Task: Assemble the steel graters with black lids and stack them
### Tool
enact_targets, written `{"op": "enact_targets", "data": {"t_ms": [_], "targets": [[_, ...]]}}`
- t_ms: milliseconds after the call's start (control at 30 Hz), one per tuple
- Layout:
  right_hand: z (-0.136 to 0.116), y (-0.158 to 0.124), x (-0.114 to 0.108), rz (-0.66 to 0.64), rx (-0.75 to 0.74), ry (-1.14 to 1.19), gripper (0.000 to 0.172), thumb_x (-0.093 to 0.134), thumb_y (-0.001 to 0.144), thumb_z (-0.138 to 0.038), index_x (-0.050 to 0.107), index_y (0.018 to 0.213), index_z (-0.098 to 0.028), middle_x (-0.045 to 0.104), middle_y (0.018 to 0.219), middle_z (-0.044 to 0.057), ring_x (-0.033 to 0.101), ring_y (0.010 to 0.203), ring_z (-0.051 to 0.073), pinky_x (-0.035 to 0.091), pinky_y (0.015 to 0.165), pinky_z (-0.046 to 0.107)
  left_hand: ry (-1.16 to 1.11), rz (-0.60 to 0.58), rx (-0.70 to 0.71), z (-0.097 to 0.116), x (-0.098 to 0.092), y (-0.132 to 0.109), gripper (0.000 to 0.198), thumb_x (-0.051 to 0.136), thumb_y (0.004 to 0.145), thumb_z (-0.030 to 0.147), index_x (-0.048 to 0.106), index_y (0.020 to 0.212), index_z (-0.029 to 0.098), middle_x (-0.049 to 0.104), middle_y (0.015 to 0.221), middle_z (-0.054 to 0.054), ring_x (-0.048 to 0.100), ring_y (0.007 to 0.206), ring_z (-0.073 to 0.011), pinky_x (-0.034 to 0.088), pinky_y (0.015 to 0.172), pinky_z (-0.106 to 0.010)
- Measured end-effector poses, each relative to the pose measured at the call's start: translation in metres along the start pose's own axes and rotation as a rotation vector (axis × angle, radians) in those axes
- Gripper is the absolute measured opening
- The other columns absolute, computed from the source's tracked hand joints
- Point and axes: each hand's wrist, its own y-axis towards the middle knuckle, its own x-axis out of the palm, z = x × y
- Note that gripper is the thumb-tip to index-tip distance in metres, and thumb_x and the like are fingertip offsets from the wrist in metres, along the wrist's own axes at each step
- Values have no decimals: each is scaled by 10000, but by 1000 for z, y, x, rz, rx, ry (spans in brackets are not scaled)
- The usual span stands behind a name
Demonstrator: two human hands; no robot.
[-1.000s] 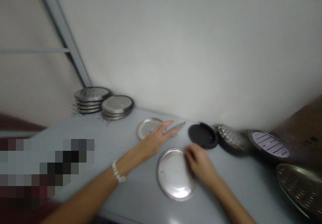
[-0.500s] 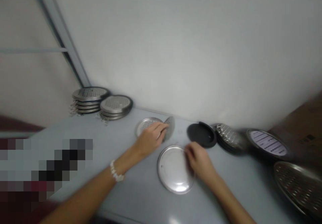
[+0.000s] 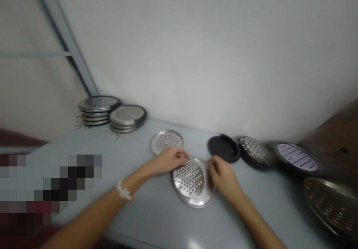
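Note:
My left hand (image 3: 175,158), with a white bracelet at the wrist, pinches the upper edge of a round metal grater disc (image 3: 188,180). The disc lies over the left part of a shallow round metal dish (image 3: 199,202), and I cannot tell whether they touch all along. At the dish's upper right rim is my right hand (image 3: 222,172), its fingers closed on that edge. Just behind my left hand rests another round perforated plate with a raised rim (image 3: 167,139). A black round base (image 3: 222,149) lies beyond my right hand.
Two stacks of round graters with dark edges (image 3: 99,103) (image 3: 128,114) stand at the back left. To the right are a pile of grater discs (image 3: 253,150), a stack topped by a printed label (image 3: 298,156) and larger grater discs (image 3: 332,200). A cardboard box (image 3: 338,137) and wall border the table.
My left hand has brought the grater disc from behind the dish down over its left part, turning it from upright to nearly flat. My right hand has stayed at the dish's rim.

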Motion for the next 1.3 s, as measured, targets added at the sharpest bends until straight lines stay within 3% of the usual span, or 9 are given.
{"op": "enact_targets", "data": {"t_ms": [133, 300, 467, 600, 733, 967, 1033, 1167, 1300], "targets": [[-2, 0, -1, -11, 1, 4, 175, 441, 932, -242, 594, 855, -205, 695, 876, 74, 650, 830, 232, 444, 748, 316, 138, 10, 70, 8, 0, -5, 387, 698, 818, 431, 724, 1121, 191, 737, 977, -53, 664, 874, -214, 505, 771, -299], [-2, 0, -1, -12, -12, -10, 181, 443, 941, -243, 584, 832, -209, 681, 853, 64, 641, 811, 226, 436, 741, 312, 264, -51, 161, 10, -2, -12, 678, 830, 670, 506, 667, 1259, 213, 616, 1246, -92, 593, 1130, -283, 448, 1023, -395], [-3, -1, -2, -17, -22, -18, 181, 448, 941, -241, 579, 820, -207, 675, 848, 66, 636, 804, 222, 430, 735, 307, 273, -82, 210, 12, 3, -15, 797, 849, 655, 424, 572, 1371, 209, 537, 1338, -98, 548, 1217, -285, 409, 1096, -407], [-2, -1, -2, -24, -16, -16, 184, 447, 942, -245, 576, 816, -209, 675, 847, 64, 635, 803, 223, 427, 730, 310, 284, 145, 206, 10, 1, -8, 570, 784, 734, 271, 636, 1279, 192, 583, 1290, -110, 561, 1204, -279, 416, 1084, -419], [-2, -1, -2, -24, -12, -23, 181, 446, 939, -243, 585, 830, -203, 675, 861, 69, 637, 816, 228, 432, 742, 315, 303, 340, 218, 5, -10, -1, 388, 740, 765, 243, 697, 1145, 182, 654, 1155, -101, 605, 1115, -269, 457, 1027, -421], [-2, -1, -3, -21, -7, -35, 182, 447, 940, -237, 592, 837, -201, 678, 866, 70, 638, 817, 225, 433, 740, 313, 277, 395, 219, 5, -12, 0, 368, 733, 762, 262, 703, 1123, 197, 664, 1145, -91, 613, 1086, -261, 467, 1012, -427], [-2, -1, -2, -22, -15, -37, 176, 449, 938, -231, 595, 844, -201, 680, 869, 68, 640, 826, 228, 432, 746, 316, 251, 439, 205, 8, -11, -1, 360, 709, 780, 266, 692, 1133, 198, 659, 1138, -88, 620, 1031, -243, 499, 954, -407], [0, -1, -1, -20, -22, -29, 170, 455, 937, -227, 594, 842, -203, 682, 872, 65, 643, 829, 225, 436, 752, 314, 166, 410, 167, 8, -11, 0, 328, 703, 781, 302, 696, 1092, 197, 644, 1146, -90, 626, 910, -205, 546, 776, -331], [1, -1, 0, -20, -21, -23, 170, 452, 941, -228, 588, 840, -207, 681, 863, 60, 645, 823, 221, 439, 754, 310, 35, 418, 174, 5, -11, 2, 306, 649, 805, 280, 669, 1094, 179, 626, 1176, -98, 639, 929, -194, 561, 771, -311]]}}
